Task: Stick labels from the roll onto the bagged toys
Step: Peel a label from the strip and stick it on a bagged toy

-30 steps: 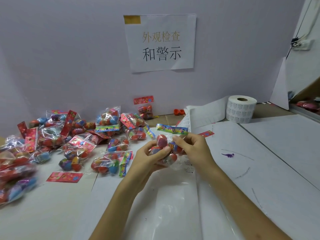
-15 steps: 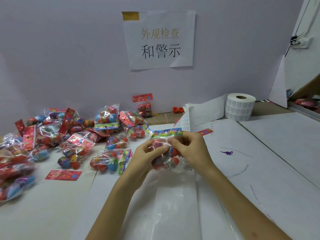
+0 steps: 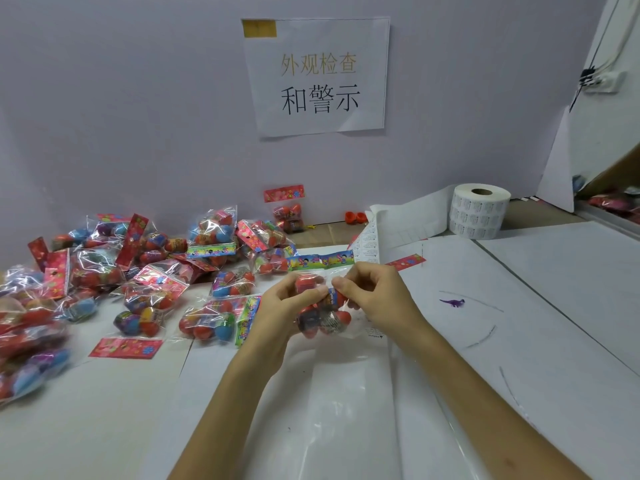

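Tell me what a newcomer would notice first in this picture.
Centre frame, the left hand and right hand grip a clear bag of toy eggs. A bright pile of bagged toys sprawls at left; a printed paper sign hangs above, and the label roll stands back right.

Bare forearms [image 3: 460, 386], left hand [image 3: 277, 308], right hand [image 3: 379, 297]

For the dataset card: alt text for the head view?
The left hand and right hand hold a clear bag of toy eggs over a white table. More bagged toys lie piled at left; a label roll stands at back right, a paper sign on the wall.
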Demonstrator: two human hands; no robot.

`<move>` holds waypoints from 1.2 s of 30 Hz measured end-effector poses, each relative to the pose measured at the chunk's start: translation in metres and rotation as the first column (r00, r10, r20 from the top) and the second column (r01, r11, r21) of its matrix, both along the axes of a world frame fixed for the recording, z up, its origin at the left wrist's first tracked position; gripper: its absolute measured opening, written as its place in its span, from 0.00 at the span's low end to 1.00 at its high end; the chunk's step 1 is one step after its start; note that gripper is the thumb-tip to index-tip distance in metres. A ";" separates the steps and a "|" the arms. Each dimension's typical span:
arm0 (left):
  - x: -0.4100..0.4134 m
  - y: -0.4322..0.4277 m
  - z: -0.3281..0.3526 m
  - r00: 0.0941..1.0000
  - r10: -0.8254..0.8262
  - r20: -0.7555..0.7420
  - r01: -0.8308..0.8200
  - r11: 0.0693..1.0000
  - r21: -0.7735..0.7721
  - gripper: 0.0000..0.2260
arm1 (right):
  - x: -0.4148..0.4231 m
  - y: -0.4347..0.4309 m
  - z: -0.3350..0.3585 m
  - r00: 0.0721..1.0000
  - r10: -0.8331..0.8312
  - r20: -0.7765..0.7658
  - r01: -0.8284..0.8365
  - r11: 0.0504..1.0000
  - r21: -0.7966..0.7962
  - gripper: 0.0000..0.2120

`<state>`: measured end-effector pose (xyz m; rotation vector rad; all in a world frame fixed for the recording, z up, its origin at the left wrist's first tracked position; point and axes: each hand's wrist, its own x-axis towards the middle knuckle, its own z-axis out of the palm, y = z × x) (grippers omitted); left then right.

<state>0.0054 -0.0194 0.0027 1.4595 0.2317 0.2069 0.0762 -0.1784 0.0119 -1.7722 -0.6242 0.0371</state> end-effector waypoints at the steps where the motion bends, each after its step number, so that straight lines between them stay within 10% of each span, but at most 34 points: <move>1: 0.000 -0.001 0.000 1.000 -0.007 -0.004 0.007 1.000 -0.003 0.19 | 0.000 0.000 0.000 1.000 -0.002 0.010 0.002 1.000 -0.008 0.11; 7: 0.001 -0.003 0.000 0.994 0.105 0.016 -0.103 0.992 -0.066 0.19 | 0.001 0.001 0.000 0.998 -0.068 0.010 0.067 0.996 0.063 0.03; 10: 0.003 0.001 -0.003 0.948 0.318 0.016 -0.319 0.945 0.073 0.21 | 0.011 -0.002 -0.002 0.979 -0.192 -0.074 0.200 0.970 0.140 0.14; 18: 0.002 0.007 -0.011 0.743 0.622 0.247 -0.608 0.473 0.638 0.37 | 0.024 -0.013 -0.009 0.910 -0.256 -0.328 0.289 0.956 0.057 0.38; 25: 0.001 0.007 -0.007 0.698 0.604 0.385 -0.650 0.307 0.695 0.37 | 0.016 -0.003 -0.012 0.914 -0.157 -0.374 0.199 0.977 0.075 0.32; 28: 0.003 0.005 0.000 0.750 0.496 0.437 -0.661 0.595 0.457 0.26 | 0.015 -0.004 -0.009 0.927 -0.168 -0.336 0.244 0.949 0.198 0.29; 31: 0.001 -0.006 0.003 0.926 0.369 0.079 -0.374 0.925 0.062 0.24 | 0.014 -0.006 -0.005 0.929 -0.159 -0.334 0.265 0.916 0.302 0.26; 36: -0.001 -0.011 -0.001 0.988 -0.065 -0.137 0.028 0.966 -0.258 0.35 | 0.011 -0.007 -0.003 0.926 -0.195 -0.322 0.303 0.893 0.332 0.23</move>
